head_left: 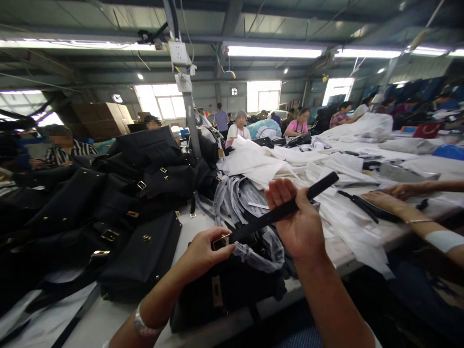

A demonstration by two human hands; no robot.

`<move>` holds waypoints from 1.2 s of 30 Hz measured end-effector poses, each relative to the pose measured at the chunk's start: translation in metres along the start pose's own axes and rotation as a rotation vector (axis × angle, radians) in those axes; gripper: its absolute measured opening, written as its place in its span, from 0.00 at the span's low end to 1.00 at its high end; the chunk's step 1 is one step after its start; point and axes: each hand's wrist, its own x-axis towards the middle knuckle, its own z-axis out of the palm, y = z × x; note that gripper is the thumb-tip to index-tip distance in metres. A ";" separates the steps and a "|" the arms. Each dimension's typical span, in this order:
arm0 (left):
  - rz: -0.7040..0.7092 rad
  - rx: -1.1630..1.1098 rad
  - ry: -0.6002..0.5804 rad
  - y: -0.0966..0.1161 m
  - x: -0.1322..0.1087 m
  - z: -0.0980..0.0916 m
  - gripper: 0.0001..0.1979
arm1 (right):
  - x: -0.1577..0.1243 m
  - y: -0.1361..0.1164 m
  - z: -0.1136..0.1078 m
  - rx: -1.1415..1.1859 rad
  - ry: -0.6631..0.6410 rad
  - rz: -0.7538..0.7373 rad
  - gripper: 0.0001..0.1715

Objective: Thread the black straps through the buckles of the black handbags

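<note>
A black strap runs at a slant between my two hands, above a black handbag at the table's front edge. My left hand pinches the strap's lower end at a gold-coloured metal buckle. My right hand is turned palm up, with its thumb pressed over the strap and the strap's free end sticking out to the upper right. Clear plastic wrapping covers a curved handle on the bag below.
Many black handbags are heaped on the left. Plastic-wrapped straps and white sheets lie beyond my hands. At right, a co-worker's hands handle a black item. A post with sockets rises behind the pile.
</note>
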 end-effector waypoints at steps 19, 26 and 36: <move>-0.005 0.205 -0.001 -0.010 0.012 0.016 0.18 | -0.017 -0.006 -0.054 0.163 0.178 0.077 0.19; 0.025 0.155 0.057 -0.001 0.007 0.023 0.15 | -0.063 0.035 -0.043 -0.587 -0.160 0.272 0.15; 0.033 -0.057 -0.099 0.002 0.006 0.009 0.21 | -0.059 0.044 -0.056 -0.619 -0.046 0.372 0.23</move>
